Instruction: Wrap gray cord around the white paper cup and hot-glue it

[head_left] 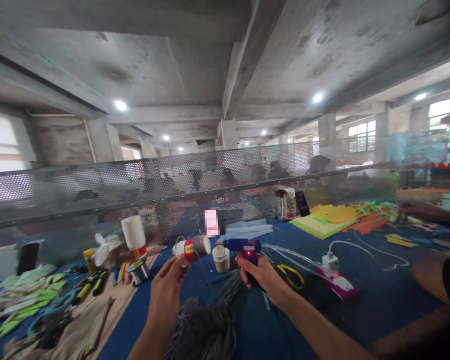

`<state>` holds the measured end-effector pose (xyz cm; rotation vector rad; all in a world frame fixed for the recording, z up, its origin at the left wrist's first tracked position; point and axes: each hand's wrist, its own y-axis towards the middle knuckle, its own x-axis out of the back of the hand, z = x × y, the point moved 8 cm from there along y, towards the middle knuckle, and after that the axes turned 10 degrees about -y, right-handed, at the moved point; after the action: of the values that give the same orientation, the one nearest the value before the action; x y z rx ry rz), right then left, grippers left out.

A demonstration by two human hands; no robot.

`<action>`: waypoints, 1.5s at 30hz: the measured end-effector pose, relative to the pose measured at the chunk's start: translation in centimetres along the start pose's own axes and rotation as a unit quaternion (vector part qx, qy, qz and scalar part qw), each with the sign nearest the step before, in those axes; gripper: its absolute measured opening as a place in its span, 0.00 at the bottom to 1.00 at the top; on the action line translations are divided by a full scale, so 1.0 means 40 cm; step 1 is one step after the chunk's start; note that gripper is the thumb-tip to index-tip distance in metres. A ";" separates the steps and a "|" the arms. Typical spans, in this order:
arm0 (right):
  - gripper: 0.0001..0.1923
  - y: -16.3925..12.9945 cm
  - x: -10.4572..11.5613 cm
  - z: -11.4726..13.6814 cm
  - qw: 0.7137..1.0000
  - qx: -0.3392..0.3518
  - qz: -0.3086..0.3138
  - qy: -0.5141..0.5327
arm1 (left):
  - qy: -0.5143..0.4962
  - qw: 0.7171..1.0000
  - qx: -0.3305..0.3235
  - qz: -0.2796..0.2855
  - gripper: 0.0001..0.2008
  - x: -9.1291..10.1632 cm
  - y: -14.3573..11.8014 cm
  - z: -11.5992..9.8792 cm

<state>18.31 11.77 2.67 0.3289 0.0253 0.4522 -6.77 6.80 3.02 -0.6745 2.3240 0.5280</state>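
Note:
My left hand (167, 291) holds a paper cup (193, 248) on its side, white with a red band, its mouth pointing right. My right hand (260, 275) grips a blue hot glue gun (242, 246) with a red light lit, its nozzle pointing left toward the cup's mouth. A second small cup (221, 258) stands on the blue table (375, 300) just below the nozzle. A bundle of grey strands (206, 327) lies under my hands.
A stack of paper cups (134, 235), a wire spool (138, 271), pliers and cutters (92, 283) lie at left. A power strip (335, 280) and yellow scissors (290, 276) lie at right. Another person's hand (416, 210) works at far right. A perforated metal screen (97, 192) runs behind.

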 end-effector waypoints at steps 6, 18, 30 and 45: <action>0.13 0.028 0.039 -0.065 0.994 -0.012 -0.080 -0.073 | 0.008 1.000 0.000 0.015 0.13 -0.011 -0.008 0.004; 0.12 0.044 0.122 -0.197 0.960 -0.209 -0.171 0.070 | 0.001 1.000 -0.001 0.010 0.13 -0.003 -0.003 0.015; 0.15 0.035 0.110 -0.276 0.918 -0.338 -0.112 0.177 | 0.023 0.999 0.000 0.034 0.11 -0.012 -0.009 0.028; 0.17 -0.003 0.128 -0.244 0.930 -0.299 -0.037 0.212 | 0.086 0.994 -0.026 0.066 0.17 -0.025 -0.017 0.031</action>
<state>22.04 16.89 -6.37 -0.3757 0.3150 0.4274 -5.13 7.24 2.72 -0.6150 2.5370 0.6117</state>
